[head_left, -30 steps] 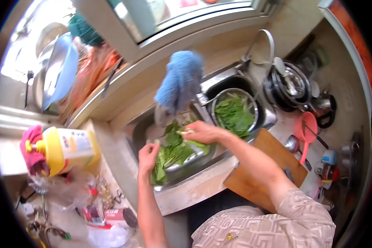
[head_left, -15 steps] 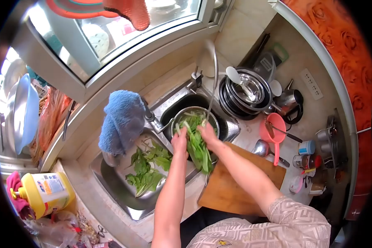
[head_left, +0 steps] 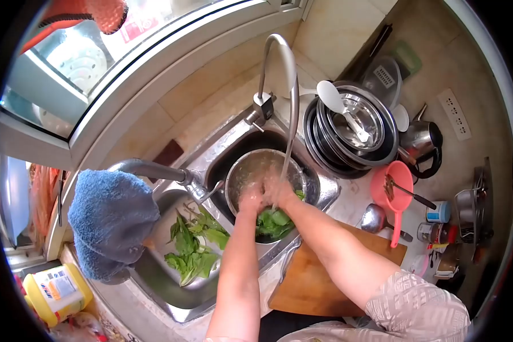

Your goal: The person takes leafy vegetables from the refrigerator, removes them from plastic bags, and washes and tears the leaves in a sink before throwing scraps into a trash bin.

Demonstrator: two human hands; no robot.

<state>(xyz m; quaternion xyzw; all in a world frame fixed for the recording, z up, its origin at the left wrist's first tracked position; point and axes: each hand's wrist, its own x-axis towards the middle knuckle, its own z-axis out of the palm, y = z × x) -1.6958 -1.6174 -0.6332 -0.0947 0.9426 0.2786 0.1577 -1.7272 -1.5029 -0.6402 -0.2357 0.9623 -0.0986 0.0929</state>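
Observation:
Both of my hands are down in a round metal basin [head_left: 230, 191] of water and leafy greens [head_left: 273, 223], inside the right sink bowl. My left hand [head_left: 252, 196] is at the basin's left side, and my right hand [head_left: 279, 191] is close beside it. Water and blur hide the fingers of both. A thin stream falls from the curved tap [head_left: 294, 108] near my right hand. More loose greens [head_left: 191, 245] lie in the left sink bowl [head_left: 171, 288].
A blue towel [head_left: 111, 219] hangs over the left faucet [head_left: 148, 169]. Stacked bowls [head_left: 390, 134], a pink strainer [head_left: 391, 191], a ladle [head_left: 374, 218] and a kettle [head_left: 420, 139] stand right. A wooden board [head_left: 325, 273] lies in front. A yellow bottle [head_left: 58, 293] is at left.
My hands went from the left bowl to the basin with a bunch of greens, and are now lower, in its water. The greens are down in the basin. The view has shifted.

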